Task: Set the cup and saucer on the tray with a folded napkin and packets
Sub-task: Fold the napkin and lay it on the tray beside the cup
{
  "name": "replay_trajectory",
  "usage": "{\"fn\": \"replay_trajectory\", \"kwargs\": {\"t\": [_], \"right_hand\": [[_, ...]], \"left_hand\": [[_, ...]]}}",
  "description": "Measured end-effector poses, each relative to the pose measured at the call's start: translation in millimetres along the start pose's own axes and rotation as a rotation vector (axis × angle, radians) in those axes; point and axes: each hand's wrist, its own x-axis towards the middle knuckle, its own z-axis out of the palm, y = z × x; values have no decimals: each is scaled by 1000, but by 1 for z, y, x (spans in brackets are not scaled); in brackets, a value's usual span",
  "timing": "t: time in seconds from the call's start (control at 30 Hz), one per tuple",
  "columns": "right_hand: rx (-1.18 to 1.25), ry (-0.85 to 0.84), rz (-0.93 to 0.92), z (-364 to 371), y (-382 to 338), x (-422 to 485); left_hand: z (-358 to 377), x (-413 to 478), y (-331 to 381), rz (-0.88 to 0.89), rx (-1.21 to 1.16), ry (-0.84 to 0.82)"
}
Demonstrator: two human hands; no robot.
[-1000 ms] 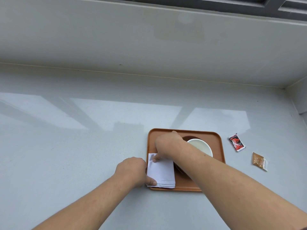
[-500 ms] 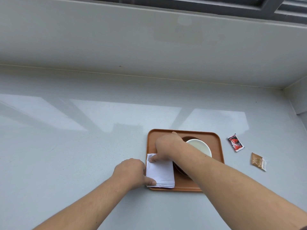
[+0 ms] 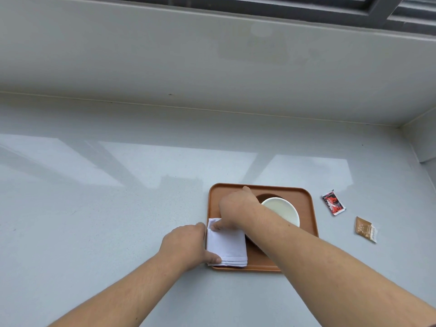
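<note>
An orange tray (image 3: 306, 206) lies on the pale counter. A white cup (image 3: 283, 210) sits on a dark saucer (image 3: 262, 197) in the tray's right half, partly hidden by my right forearm. A folded white napkin (image 3: 226, 244) lies on the tray's near left corner. My left hand (image 3: 186, 246) holds the napkin's left edge, thumb on its near corner. My right hand (image 3: 233, 208) presses its fingertips on the napkin's far left corner. A red packet (image 3: 333, 202) and a brown packet (image 3: 365, 229) lie on the counter right of the tray.
The grey counter (image 3: 94, 208) runs back to a low wall under a window frame (image 3: 377, 8). A side wall (image 3: 422, 142) closes the far right corner.
My left hand's fingers have slid up along the napkin's left edge. My right hand and the napkin have hardly moved.
</note>
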Motion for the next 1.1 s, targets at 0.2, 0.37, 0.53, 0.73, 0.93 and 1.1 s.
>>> {"fn": "replay_trajectory", "kwargs": {"t": [0.2,0.37,0.53,0.73,0.93,1.1], "right_hand": [[139,577,-59,37,-24,-45],[384,749,-52,94,-37,-92],[289,732,-32,128,-48,-104],[237,698,-22,152,-46,-94],[315,704,-12,159,-49,-86],[371,683,43,146,-54,-80]], "left_hand": [[13,-2,-1,188,143,330],[13,-7,-3,422,172,535],[15,-5,-6,568,219,472],[15,10,-10,554,281,215],[14,18,-14,566,306,194],[16,19,-14,562,311,217]]}}
